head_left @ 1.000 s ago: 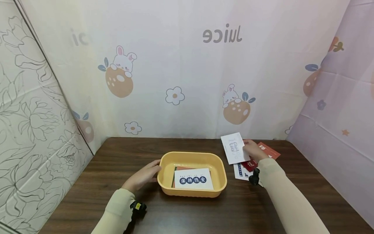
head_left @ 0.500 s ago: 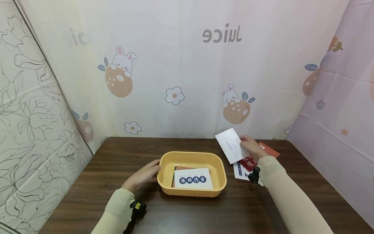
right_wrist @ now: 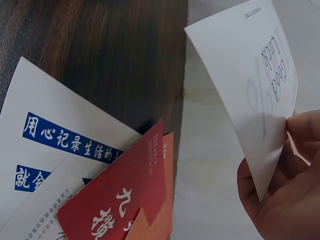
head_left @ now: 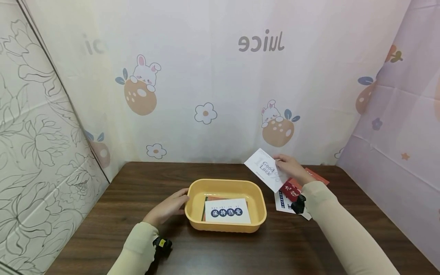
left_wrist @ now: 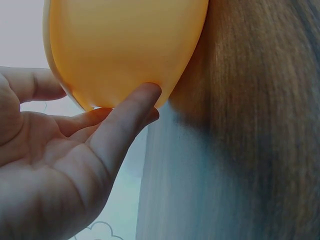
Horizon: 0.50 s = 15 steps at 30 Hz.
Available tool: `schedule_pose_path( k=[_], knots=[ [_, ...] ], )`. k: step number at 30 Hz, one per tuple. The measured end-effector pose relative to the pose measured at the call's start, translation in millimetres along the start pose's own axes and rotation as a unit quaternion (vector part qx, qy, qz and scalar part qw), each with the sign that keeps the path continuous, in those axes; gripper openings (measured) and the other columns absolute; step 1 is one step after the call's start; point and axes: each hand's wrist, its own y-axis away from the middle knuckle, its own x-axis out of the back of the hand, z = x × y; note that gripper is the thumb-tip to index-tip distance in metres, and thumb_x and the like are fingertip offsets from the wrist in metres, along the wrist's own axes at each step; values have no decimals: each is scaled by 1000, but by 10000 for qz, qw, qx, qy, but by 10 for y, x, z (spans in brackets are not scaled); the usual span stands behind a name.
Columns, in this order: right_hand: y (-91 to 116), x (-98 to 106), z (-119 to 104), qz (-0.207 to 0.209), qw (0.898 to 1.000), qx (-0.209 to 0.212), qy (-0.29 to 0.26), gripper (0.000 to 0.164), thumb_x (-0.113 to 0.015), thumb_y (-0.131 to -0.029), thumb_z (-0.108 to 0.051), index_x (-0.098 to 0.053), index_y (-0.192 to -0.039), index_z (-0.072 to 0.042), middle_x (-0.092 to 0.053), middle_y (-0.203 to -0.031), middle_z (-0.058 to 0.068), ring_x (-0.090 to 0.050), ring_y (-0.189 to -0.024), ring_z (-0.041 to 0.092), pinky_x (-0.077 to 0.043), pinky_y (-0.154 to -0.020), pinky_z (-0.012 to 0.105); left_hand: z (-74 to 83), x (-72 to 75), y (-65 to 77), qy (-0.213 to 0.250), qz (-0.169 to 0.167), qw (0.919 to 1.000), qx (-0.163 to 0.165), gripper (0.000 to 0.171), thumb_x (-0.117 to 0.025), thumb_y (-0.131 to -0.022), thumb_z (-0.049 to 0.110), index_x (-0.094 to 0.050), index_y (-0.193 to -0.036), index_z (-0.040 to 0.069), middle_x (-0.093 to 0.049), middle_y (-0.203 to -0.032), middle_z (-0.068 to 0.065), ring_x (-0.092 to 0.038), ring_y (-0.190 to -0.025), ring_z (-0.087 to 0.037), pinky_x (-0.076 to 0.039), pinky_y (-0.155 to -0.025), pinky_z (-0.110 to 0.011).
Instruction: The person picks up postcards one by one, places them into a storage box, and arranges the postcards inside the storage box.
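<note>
At the left end of a yellow plastic basin, my left hand holds its rim and outer wall, fingers and thumb spread on it. In the left wrist view one fingertip lies against the wall. Inside the basin lies a white card with blue round characters, over an orange-and-green one. My right hand pinches a white "Good Luck" card by its edge, raised above other cards. Below it are a dark red card, an orange card and a white card with blue bands.
The dark wooden table meets a patterned curtain at the back. A flower-print sheet borders the left side, a lilac one the right. The loose cards lie right of the basin.
My right hand has moved left and slightly up with the "Good Luck" card, turning it and uncovering more of the dark red card. The left hand and basin stay in place.
</note>
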Motion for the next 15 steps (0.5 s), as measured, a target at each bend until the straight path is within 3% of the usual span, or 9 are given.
schedule_pose_path(
  k=[15],
  knots=[
    [124, -139, -370, -255, 9982, 537, -128, 42, -45, -108, -22, -50, -145, -3, -64, -120, 19, -66, -90, 25, -56, -77, 33, -8, 0, 0, -41, 21, 10000, -24, 51, -41, -105, 19, -35, -152, 0, -41, -150, -23, -49, -130, -37, -51, -96, -52]
  ],
)
